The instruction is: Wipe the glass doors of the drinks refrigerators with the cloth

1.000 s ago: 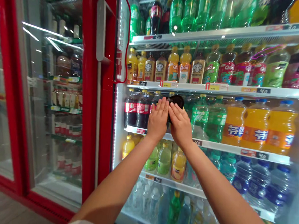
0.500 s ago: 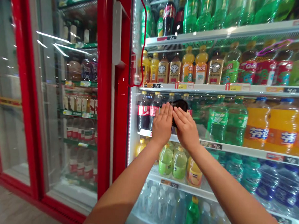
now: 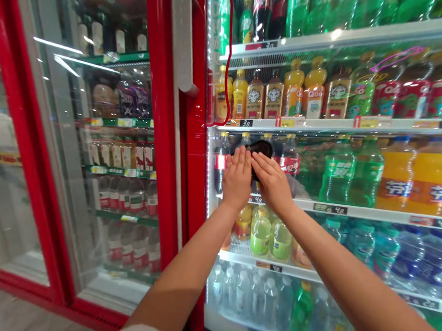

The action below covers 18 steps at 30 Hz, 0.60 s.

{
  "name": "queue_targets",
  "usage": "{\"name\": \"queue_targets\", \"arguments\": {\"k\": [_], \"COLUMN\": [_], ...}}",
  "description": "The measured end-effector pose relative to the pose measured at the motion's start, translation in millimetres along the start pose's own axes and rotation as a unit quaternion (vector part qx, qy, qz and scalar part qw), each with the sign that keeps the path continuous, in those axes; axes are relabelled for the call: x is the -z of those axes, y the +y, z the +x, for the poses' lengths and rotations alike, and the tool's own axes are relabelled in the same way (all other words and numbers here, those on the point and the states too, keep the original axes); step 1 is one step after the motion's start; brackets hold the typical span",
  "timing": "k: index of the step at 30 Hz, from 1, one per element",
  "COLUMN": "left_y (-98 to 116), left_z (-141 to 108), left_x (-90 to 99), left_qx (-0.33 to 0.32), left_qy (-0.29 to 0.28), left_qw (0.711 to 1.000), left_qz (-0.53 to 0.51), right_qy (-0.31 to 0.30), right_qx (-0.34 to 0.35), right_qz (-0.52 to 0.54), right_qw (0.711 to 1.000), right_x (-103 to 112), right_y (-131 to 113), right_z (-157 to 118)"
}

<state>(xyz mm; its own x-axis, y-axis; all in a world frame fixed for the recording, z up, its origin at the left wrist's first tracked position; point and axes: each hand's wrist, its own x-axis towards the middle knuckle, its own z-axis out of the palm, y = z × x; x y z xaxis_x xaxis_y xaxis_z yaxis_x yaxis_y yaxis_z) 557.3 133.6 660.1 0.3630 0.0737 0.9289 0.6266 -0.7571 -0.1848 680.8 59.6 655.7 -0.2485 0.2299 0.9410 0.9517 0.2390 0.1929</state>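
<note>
My left hand [image 3: 237, 179] is stretched out in front of a lit drinks fridge, its fingers straight and side by side. My right hand [image 3: 272, 181] lies close against it, also flat, with its fingers slanting to the left. A black rounded thing [image 3: 263, 148] shows behind the fingertips of both hands; its kind and most of its shape are hidden. Dark cola bottles with red labels [image 3: 289, 159] stand behind the hands on the middle shelf. Below the hands are green-labelled bottles [image 3: 260, 235].
A tall white handle [image 3: 184, 38] is fixed to a red door frame [image 3: 195, 184] left of my hands. A thin red line [image 3: 229, 61] hangs nearby. Green bottles [image 3: 338, 167] and orange bottles [image 3: 396, 171] fill the shelf rightward. Another glass-fronted cabinet stands left.
The view has shifted, so the shelves appear farther right. Both hands, with the black thing, have moved a little left relative to the bottles. More of a cola bottle shows right of them.
</note>
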Motion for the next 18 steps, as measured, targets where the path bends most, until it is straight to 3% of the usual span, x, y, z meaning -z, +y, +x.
{"name": "queue_targets", "arguments": {"k": [2,4,8,11,15,18], "left_y": [-20,-33,-34,-31,-55,-79], "left_z": [-2,-23,-64,-50,-4,-10], "left_x": [7.9,10.1,2.5,2.2,18.5,26.8], "left_qx": [0.011,0.013,-0.008,-0.033,-0.041,-0.033], "left_qy": [0.005,0.009,-0.005,-0.011,0.0,0.005], "left_qw": [1.0,1.0,1.0,0.999,0.998,0.998], "left_qz": [0.006,0.011,0.027,0.032,0.045,0.058], "right_qy": [-0.002,-0.017,-0.053,-0.041,0.002,-0.003], "right_qx": [0.002,0.026,0.077,0.067,0.022,0.023], "right_qz": [-0.002,-0.003,-0.007,-0.016,-0.011,-0.006], "right_qw": [1.0,1.0,0.996,0.997,1.0,1.0], "right_x": [-16,-28,-29,-21,-34,-53], "right_y": [-14,-26,-30,-21,-27,-43], "right_z": [12,7,-25,-20,24,36]}}
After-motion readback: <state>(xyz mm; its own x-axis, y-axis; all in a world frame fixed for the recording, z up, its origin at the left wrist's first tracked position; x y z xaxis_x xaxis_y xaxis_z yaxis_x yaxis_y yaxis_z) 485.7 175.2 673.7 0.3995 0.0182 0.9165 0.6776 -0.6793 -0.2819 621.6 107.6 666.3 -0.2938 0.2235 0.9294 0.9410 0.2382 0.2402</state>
